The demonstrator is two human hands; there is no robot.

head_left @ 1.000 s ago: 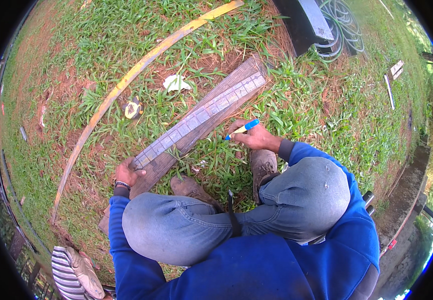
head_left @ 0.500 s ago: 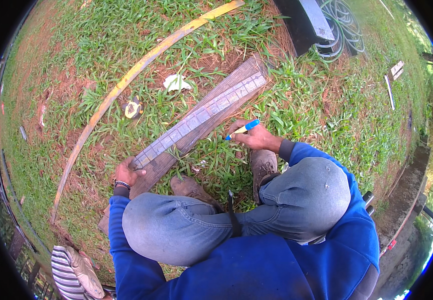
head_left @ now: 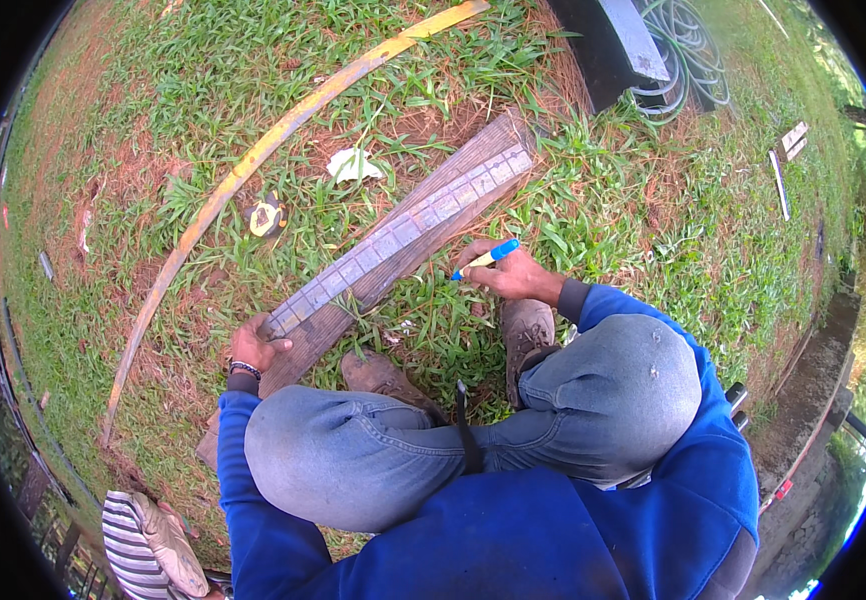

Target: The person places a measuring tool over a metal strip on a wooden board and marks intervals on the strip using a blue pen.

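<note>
A flat grey metal strip (head_left: 403, 232), marked with several dark cross lines, lies slantwise along a weathered wooden board (head_left: 318, 358) on the grass. My left hand (head_left: 258, 345) is closed around the strip's near-left end, thumb on the side toward me. In my right hand (head_left: 521, 277) is a blue and yellow marker (head_left: 490, 259), pinched between the fingers with its blue tip pointing down-left. That tip hovers over the grass, to the right of the strip and apart from it.
Beyond the board are a long curved yellow bar (head_left: 243, 170), a tape measure (head_left: 266, 216) and a white scrap (head_left: 355, 166). A dark metal beam (head_left: 618, 50) and coiled hose (head_left: 693, 75) lie at the far right. Striped cloth (head_left: 133, 550) shows at lower left.
</note>
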